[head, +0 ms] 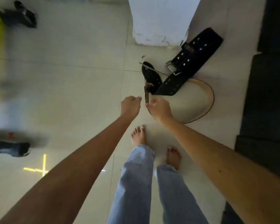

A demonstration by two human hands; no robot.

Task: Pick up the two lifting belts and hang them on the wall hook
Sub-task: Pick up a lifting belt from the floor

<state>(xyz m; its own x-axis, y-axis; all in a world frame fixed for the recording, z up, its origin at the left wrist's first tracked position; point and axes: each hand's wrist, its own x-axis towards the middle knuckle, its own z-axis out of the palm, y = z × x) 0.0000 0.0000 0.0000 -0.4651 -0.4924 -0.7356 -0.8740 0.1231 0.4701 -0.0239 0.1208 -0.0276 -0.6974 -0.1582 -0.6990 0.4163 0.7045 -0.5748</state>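
The right hand [159, 109] pinched what seemed the tan belt's [207, 101] buckle end, raising it; the left hand [130, 105], loosely curled, hovered beside, gripping nothing. The black belt [189, 62] lay beyond on the floor [71, 78].

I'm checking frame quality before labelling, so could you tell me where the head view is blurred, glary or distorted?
Head view: the left edge is motion-blurred, smearing the dark objects there; the black belt and tan belt stay fairly sharp. A bright yellow cross of light glares off the floor tiles. Wide-angle stretch elongates both forearms toward the left hand and right hand.
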